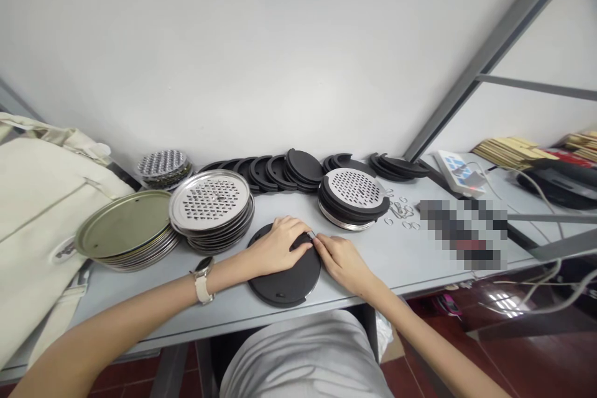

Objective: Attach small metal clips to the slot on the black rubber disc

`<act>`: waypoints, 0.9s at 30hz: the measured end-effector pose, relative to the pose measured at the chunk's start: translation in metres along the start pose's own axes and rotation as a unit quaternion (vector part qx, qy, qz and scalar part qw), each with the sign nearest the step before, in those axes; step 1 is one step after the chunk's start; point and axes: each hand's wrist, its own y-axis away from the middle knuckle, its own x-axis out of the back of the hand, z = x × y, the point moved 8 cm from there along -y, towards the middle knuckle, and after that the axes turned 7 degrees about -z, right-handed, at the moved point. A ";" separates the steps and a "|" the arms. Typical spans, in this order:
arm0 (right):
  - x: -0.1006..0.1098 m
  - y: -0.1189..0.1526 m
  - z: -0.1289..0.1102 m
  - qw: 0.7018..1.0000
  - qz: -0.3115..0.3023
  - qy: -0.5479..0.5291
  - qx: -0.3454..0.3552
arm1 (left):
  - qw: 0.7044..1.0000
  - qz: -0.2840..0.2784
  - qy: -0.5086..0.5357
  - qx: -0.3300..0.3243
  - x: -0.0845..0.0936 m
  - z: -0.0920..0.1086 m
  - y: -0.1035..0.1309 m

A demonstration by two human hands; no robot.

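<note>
A black round disc [285,285] with small holes near its rim lies flat on the table in front of me. My left hand [283,245] lies across its upper part, fingers curled and thumb at the right rim. Closed in a pinch at that same rim is my right hand [342,261]. Between the fingertips of both hands shows a small dark and shiny piece [311,236], too small to name. Just beyond my right hand stands a stack of black discs topped by a perforated metal grater plate [358,188]. Loose metal rings [401,208] lie to its right.
Left of the disc stand a stack of silver grater plates [209,202] and a stack of olive lids [125,224]. Black curved pieces [265,173] line the wall. A cream bag [46,199] covers the left end. A metal post [485,68] slants up at right, beside a white box [458,173].
</note>
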 end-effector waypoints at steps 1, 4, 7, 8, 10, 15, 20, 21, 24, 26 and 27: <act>0.000 0.000 0.000 1.000 0.003 0.004 -0.011 | 1.000 -0.002 -0.001 0.000 0.000 0.000 0.000; 0.000 0.001 0.000 0.999 0.009 0.011 -0.035 | 1.000 -0.010 -0.007 0.005 -0.001 0.000 0.000; 0.001 0.002 -0.003 0.999 0.015 0.017 -0.033 | 1.000 -0.013 -0.007 0.006 -0.001 0.001 0.000; 0.002 0.002 -0.004 0.999 0.018 0.022 -0.033 | 1.000 -0.013 -0.005 0.006 -0.001 0.001 0.000; 0.002 0.002 -0.004 0.999 0.021 0.030 -0.034 | 1.000 -0.014 -0.001 0.004 -0.001 0.002 0.000; 0.000 0.002 -0.004 0.998 0.022 0.045 -0.034 | 1.000 -0.020 0.002 -0.004 -0.003 0.002 -0.001; 0.000 0.002 -0.005 0.997 0.026 0.058 -0.045 | 1.000 -0.015 0.017 0.002 -0.005 -0.001 -0.001; 0.001 0.002 -0.006 0.997 0.025 0.057 -0.048 | 1.000 -0.016 0.019 0.002 -0.005 -0.001 -0.001; 0.002 0.002 -0.006 0.997 0.019 0.049 -0.057 | 1.000 -0.017 0.016 0.000 -0.005 -0.001 -0.001; 0.003 0.002 -0.006 0.998 0.012 0.043 -0.055 | 1.000 -0.015 0.013 -0.002 -0.004 0.000 0.000; 0.003 0.001 -0.005 0.998 0.008 0.038 -0.052 | 1.000 -0.014 0.014 -0.005 -0.004 0.001 0.000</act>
